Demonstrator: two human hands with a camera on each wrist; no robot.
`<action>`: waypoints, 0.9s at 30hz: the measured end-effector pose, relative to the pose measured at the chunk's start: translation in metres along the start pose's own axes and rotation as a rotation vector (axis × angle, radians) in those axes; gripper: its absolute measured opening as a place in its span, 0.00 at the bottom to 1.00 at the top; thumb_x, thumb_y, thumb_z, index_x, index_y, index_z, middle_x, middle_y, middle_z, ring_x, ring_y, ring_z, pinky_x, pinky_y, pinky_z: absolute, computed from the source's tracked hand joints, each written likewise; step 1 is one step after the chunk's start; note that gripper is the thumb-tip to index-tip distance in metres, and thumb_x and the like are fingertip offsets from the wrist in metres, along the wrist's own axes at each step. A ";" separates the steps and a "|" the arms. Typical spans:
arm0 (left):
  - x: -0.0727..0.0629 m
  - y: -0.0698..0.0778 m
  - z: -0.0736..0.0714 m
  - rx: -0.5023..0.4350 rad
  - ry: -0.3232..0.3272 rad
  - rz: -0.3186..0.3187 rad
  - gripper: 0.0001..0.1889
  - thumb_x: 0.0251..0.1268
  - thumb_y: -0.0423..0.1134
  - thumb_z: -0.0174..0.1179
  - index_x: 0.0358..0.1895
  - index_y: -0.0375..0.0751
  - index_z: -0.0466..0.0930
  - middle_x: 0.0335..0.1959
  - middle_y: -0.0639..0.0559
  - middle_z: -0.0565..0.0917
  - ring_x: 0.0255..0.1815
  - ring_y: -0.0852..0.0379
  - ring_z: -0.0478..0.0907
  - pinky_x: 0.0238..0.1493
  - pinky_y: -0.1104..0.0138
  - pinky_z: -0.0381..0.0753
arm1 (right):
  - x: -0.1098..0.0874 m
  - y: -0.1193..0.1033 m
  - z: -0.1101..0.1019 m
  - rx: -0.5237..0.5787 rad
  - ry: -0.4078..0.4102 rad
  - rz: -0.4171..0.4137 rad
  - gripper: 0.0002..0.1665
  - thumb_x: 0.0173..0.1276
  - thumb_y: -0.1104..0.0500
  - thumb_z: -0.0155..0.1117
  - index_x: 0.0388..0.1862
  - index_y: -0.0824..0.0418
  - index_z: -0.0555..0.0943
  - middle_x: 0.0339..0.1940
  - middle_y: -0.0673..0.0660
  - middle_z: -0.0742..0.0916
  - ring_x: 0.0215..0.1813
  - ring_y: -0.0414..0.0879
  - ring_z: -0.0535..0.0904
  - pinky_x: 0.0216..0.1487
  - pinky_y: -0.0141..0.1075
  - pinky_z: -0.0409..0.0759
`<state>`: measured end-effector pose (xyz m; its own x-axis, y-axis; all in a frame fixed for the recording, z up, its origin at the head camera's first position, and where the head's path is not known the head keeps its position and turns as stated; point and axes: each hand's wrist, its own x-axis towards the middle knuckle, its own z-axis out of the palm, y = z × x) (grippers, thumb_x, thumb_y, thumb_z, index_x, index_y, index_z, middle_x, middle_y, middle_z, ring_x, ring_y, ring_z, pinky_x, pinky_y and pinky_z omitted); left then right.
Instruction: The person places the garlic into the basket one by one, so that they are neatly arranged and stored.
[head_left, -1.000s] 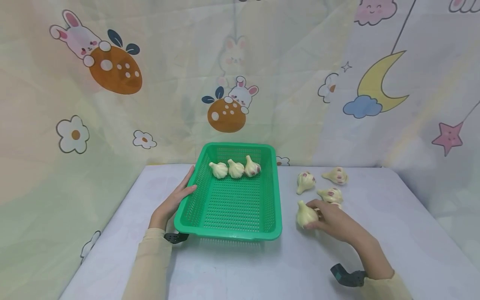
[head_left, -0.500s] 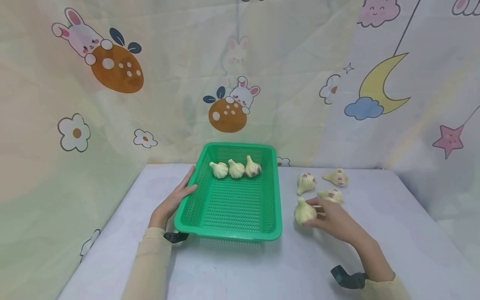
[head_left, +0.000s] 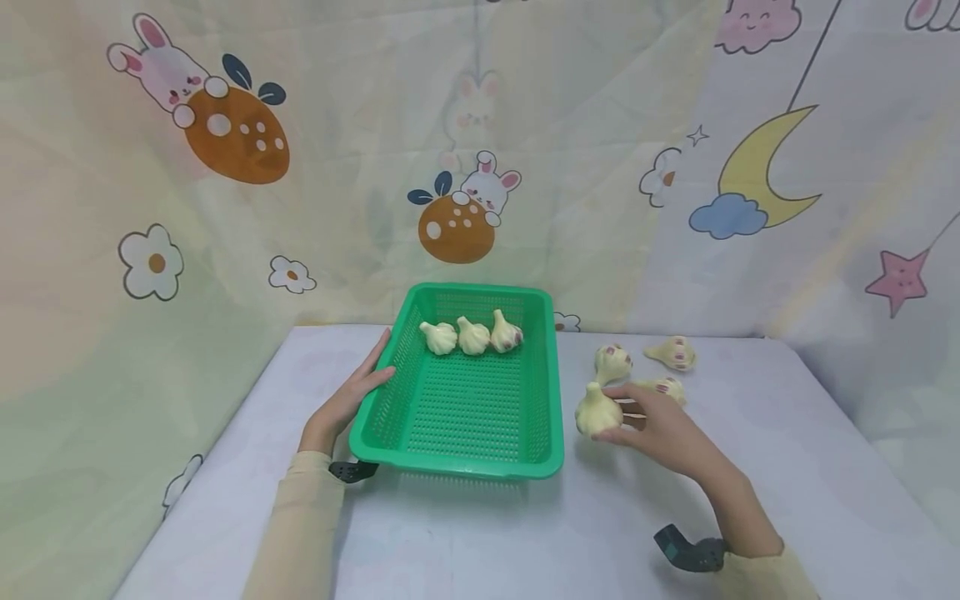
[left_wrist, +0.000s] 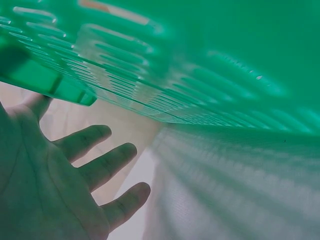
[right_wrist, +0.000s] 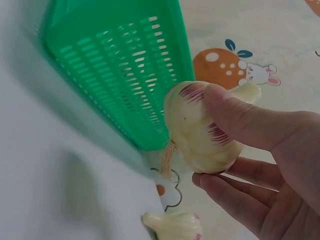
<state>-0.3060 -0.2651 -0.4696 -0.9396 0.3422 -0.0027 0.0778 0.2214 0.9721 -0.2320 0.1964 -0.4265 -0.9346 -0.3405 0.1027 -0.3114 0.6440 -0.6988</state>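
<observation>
My right hand (head_left: 660,427) pinches a garlic bulb (head_left: 598,412) between thumb and fingers, its stem pointing up in the head view. The right wrist view shows the purple streaks and dry roots of this garlic bulb (right_wrist: 202,127), with its shadow on the table apart from it. To its left is a green plastic basket (head_left: 557,400) with three garlic bulbs in a row at its far end; the middle garlic bulb (head_left: 473,337) is pale. My left hand (head_left: 348,404) rests at the basket's left rim. Its fingers (left_wrist: 107,167) are straight and spread beside the perforated wall (left_wrist: 115,65).
On the table (head_left: 465,542), right of the basket, lie more garlic: one bulb (head_left: 613,363) near the basket, another bulb (head_left: 675,353) farther right, and a third bulb (head_left: 667,389) partly behind my right hand. A patterned cloth (head_left: 337,167) hangs behind the table.
My right hand has lifted the garlic bulb and carried it a little left, toward the basket. My left hand and the basket keep their places.
</observation>
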 end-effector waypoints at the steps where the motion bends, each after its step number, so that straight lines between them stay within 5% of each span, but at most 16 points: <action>1: 0.000 0.000 0.000 0.001 0.002 -0.001 0.33 0.75 0.48 0.41 0.74 0.74 0.34 0.77 0.66 0.33 0.78 0.53 0.27 0.71 0.39 0.36 | 0.001 -0.003 -0.001 -0.007 0.005 0.000 0.40 0.52 0.45 0.74 0.59 0.62 0.74 0.59 0.62 0.80 0.57 0.61 0.79 0.51 0.44 0.81; 10: 0.000 -0.001 0.000 0.014 -0.002 0.015 0.33 0.75 0.48 0.41 0.74 0.75 0.34 0.77 0.67 0.34 0.78 0.52 0.27 0.71 0.38 0.37 | 0.016 -0.029 -0.021 -0.091 0.058 -0.020 0.40 0.53 0.49 0.74 0.62 0.63 0.72 0.62 0.63 0.78 0.57 0.62 0.79 0.51 0.47 0.81; 27: 0.000 -0.001 0.000 0.026 0.004 0.019 0.34 0.75 0.47 0.41 0.75 0.69 0.32 0.77 0.65 0.34 0.78 0.51 0.28 0.71 0.38 0.35 | 0.078 -0.081 -0.011 0.050 0.025 -0.116 0.36 0.55 0.49 0.74 0.61 0.56 0.74 0.65 0.57 0.76 0.63 0.58 0.75 0.54 0.47 0.79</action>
<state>-0.3066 -0.2655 -0.4700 -0.9393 0.3426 0.0172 0.1047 0.2386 0.9655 -0.2816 0.1254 -0.3537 -0.8972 -0.3928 0.2019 -0.4090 0.5663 -0.7155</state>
